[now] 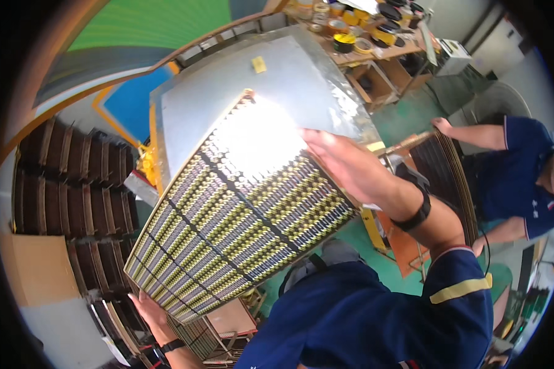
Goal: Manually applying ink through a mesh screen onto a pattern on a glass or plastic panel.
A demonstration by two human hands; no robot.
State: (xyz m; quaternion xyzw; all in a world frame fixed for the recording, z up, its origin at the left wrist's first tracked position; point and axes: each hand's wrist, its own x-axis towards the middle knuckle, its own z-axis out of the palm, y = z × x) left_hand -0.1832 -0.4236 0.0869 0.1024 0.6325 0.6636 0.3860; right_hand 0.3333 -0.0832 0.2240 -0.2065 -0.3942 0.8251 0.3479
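A large, thin panel [228, 221] is tilted in front of me, covered with rows of small yellow and dark marks split by black bands. Glare hides the marks over its upper part. At its right edge is my right hand [345, 160], fingers long and pressed against the border. My left hand [149, 310] grips the opposite end at the lower left, with the fingers partly hidden behind the panel. The panel's upper corner lies over a pale grey-topped worktable [197, 86].
A small yellow block [258, 64] lies on the worktable. Tape rolls and jars crowd a bench [375, 52] behind it. Dark racks [74, 178] stand at left. At right, a co-worker [517, 166] in dark blue holds a stack of brown-edged panels [443, 178].
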